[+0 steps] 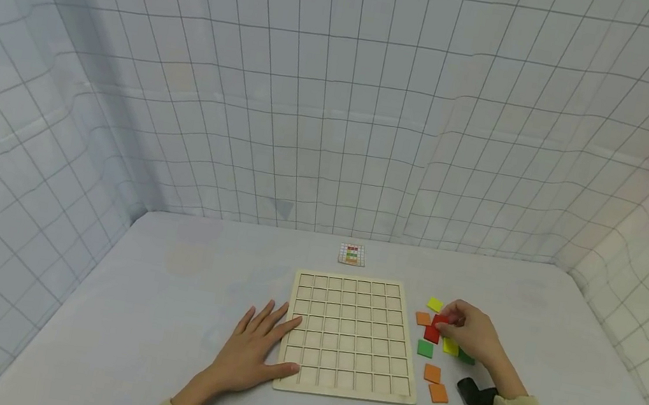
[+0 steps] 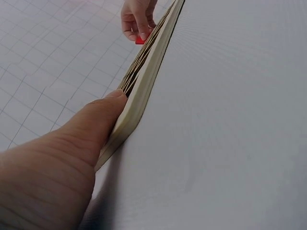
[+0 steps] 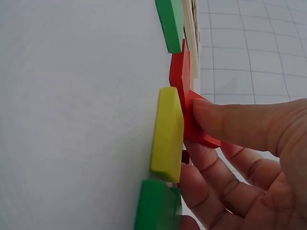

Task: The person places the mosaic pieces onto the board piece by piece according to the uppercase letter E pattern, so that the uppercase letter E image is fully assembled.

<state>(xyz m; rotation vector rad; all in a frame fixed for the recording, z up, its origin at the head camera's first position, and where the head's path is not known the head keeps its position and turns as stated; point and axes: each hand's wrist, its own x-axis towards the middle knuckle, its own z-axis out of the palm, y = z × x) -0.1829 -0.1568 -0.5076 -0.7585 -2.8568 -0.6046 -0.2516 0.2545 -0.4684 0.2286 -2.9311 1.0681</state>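
Note:
A pale wooden grid board [image 1: 343, 395] lies flat on the table. Across its left edge rests my left hand [image 1: 245, 356], fingers spread, with the thumb on the board's near left corner. Right of the board, my right hand [image 1: 476, 334] pinches a red square tile [image 3: 196, 128] between thumb and fingers. Another red tile [image 1: 432, 335] lies just beside it. A yellow tile [image 3: 168, 134] and a green tile [image 3: 149, 206] sit close under the right hand, which partly hides them in the head view.
Near the board's right side lie a green tile [image 1: 425, 348], a yellow tile [image 1: 435, 304] and orange tiles [image 1: 432, 373]. A small card [image 1: 351, 254] with a coloured grid pattern is behind the board. Grid-patterned white cloth [image 1: 367, 131] surrounds the white table [image 1: 141, 315].

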